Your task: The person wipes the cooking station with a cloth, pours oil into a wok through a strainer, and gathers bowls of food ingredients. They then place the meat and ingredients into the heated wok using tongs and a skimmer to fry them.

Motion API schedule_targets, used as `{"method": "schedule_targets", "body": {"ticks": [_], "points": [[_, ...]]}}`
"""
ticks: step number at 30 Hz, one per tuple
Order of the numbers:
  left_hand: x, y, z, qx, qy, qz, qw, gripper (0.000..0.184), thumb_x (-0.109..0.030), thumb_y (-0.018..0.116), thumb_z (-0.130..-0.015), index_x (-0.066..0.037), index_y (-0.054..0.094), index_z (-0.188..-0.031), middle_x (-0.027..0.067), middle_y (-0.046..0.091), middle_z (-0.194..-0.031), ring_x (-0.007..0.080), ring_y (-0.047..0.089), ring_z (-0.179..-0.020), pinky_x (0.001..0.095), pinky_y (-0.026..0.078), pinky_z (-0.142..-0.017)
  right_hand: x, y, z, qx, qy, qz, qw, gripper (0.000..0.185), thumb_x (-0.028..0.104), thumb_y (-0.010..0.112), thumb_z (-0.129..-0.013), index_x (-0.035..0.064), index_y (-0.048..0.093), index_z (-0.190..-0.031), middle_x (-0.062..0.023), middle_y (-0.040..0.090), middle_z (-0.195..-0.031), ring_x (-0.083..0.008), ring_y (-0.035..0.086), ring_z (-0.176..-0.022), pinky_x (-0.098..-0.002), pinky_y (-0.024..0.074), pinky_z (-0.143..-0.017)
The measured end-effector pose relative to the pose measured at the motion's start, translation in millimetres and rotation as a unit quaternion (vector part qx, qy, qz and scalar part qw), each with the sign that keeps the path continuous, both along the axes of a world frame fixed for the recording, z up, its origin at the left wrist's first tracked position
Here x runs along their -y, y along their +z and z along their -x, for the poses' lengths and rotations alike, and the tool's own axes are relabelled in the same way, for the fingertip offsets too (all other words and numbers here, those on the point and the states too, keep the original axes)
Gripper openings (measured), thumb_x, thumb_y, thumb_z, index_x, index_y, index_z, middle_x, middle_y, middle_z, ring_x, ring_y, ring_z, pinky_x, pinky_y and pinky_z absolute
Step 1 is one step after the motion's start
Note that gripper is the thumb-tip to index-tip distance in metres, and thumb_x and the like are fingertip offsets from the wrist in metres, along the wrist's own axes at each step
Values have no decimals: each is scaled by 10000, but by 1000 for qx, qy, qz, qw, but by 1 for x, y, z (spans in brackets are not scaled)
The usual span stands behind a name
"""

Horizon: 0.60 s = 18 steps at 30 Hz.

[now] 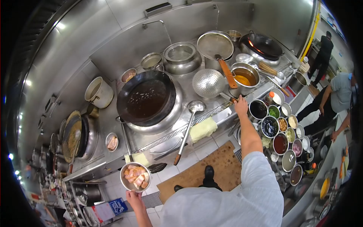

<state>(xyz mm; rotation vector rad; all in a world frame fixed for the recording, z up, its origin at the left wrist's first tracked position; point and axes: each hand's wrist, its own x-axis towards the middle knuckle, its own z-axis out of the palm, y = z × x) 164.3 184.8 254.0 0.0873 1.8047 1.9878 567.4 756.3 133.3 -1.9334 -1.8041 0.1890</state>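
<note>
My left hand (pixel 135 199) grips the rim of a metal bowl (pixel 123 181) filled with pale pink pieces of raw meat (pixel 137 176). At the counter's front edge, my right hand (pixel 241 106) is closed around the handle end of a perforated skimmer (pixel 208 83), whose round head rests on the steel top. A dark wok (pixel 145 99) with a little brown liquid sits on the burner between my hands. Beside it lies a long-handled ladle (pixel 194 108), its wooden handle end sticking out past the edge. A folded pale cloth (pixel 203 129) lies on the front edge.
Pots of sauces and seasonings (pixel 280 143) crowd the right side. A pot of amber oil (pixel 245 78) stands behind the skimmer, and a small bowl of meat (pixel 112 142) on the left counter. Two people (pixel 336 90) are at the far right. A brown mat (pixel 204 170) covers the floor.
</note>
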Motion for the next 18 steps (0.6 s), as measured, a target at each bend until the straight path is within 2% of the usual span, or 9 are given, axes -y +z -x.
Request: {"method": "schedule_targets", "body": {"ticks": [1, 3, 4, 7, 9, 14, 16, 17, 18], "points": [[-9, 5, -5, -2, 6, 5, 1000, 32, -62, 474, -875, -56, 444, -867, 98, 581, -915, 183, 614, -821, 318, 545, -733, -8, -6, 2, -2, 6, 5, 1000, 608, 203, 624, -845, 35, 369, -1372, -233, 501, -1260, -386, 509, -1126, -455, 432, -932], [-27, 10, -11, -16, -24, -5, 1000, 55, -73, 478, -874, -75, 431, -847, 86, 586, -901, 168, 613, -810, 312, 543, -725, -15, -14, 0, 72, 79, 139, 984, 666, 235, 620, -852, 43, 304, -1406, -240, 535, -1229, -399, 572, -1056, -468, 472, -884], [-36, 11, -14, -17, -32, 5, 999, 94, -76, 487, -883, -92, 415, -825, 67, 580, -896, 153, 608, -808, 316, 548, -717, -15, -18, -2, 76, 107, 171, 976, 723, 245, 626, -844, 47, 250, -1429, -230, 567, -1181, -410, 616, -962, -488, 494, -832], [-64, 13, -22, -31, -67, 4, 997, 122, -75, 500, -892, -101, 411, -813, 43, 565, -876, 136, 595, -801, 319, 553, -702, 37, -10, 10, 67, 132, 151, 977, 725, 223, 625, -846, 50, 238, -1433, -223, 597, -1116, -406, 625, -924, -484, 502, -805], [-83, 13, -28, -26, -83, 2, 996, 145, -76, 515, -896, -110, 411, -800, 22, 548, -856, 120, 578, -792, 321, 555, -693, 71, -20, 3, 71, 136, 108, 982, 664, 103, 521, -859, 29, 211, -1441, -223, 603, -1019, -389, 641, -868, -472, 520, -771], [-130, -10, -34, -10, -166, 29, 986, 181, -74, 526, -887, -111, 413, -751, 9, 532, -826, 110, 556, -767, 324, 550, -696, 105, -49, -29, 58, 126, 132, 982, 676, 45, 483, -825, 60, 224, -1449, -229, 596, -1034, -393, 628, -873, -475, 513, -752], [-147, -19, -39, -8, -208, 37, 977, 183, -72, 540, -877, -103, 421, -741, 8, 521, -811, 109, 548, -757, 337, 551, -699, 99, -89, -34, -93, 110, 17, 989, 666, 142, 510, -865, 65, 212, -1456, -218, 594, -1058, -369, 633, -889, -477, 524, -713], [-156, -20, -44, -9, -212, 39, 976, 183, -72, 540, -877, -103, 421, -741, 8, 521, -811, 109, 548, -757, 337, 551, -699, 93, -87, -29, -95, 106, 18, 990, 666, 142, 510, -865, 65, 212, -1456, -218, 594, -1058, -369, 633, -889, -477, 524, -713], [-163, -19, -48, 5, -234, 31, 972, 178, -71, 538, -877, -100, 425, -742, 11, 523, -806, 107, 548, -749, 334, 552, -696, 82, -82, -15, -273, 16, 132, 953, 705, 209, 555, -869, 58, 198, -1458, -179, 600, -1032, -336, 633, -825, -465, 526, -674]]}}
